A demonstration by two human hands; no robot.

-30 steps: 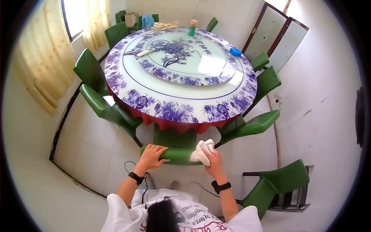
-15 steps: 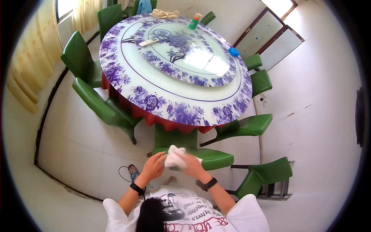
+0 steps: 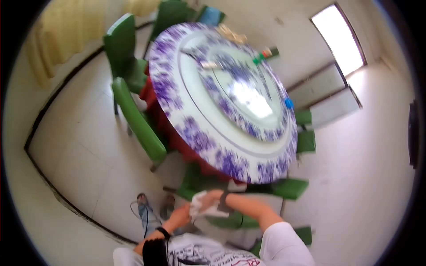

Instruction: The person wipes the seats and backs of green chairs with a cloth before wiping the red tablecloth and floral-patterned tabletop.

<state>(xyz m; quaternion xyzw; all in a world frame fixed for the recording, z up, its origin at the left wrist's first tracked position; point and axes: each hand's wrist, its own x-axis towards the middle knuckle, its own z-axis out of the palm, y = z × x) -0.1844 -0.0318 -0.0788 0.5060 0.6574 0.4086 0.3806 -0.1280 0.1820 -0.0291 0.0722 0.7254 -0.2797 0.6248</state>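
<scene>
A crumpled white cloth point(image 3: 198, 205) is between my two hands, low in the middle of the view, in front of a green chair. My right hand point(image 3: 210, 199) grips the cloth from the right side, its fingers blurred. At the cloth's left edge is my left hand point(image 3: 181, 214), with its fingers closed on the edge, though blur hides the detail. Both wrists wear dark bands.
A round table point(image 3: 204, 128) with purple flowers and a turntable stands ahead, holding a remote point(image 3: 211, 65), a green container point(image 3: 258, 58), a blue item point(image 3: 289, 103) and a beige cloth point(image 3: 231, 34). Green chairs point(image 3: 137, 119) surround it. My feet show at lower left.
The whole view has tilted and shifted, so the table appears rotated and lower right. My hands and the cloth are lower in the view, with the cloth still between them.
</scene>
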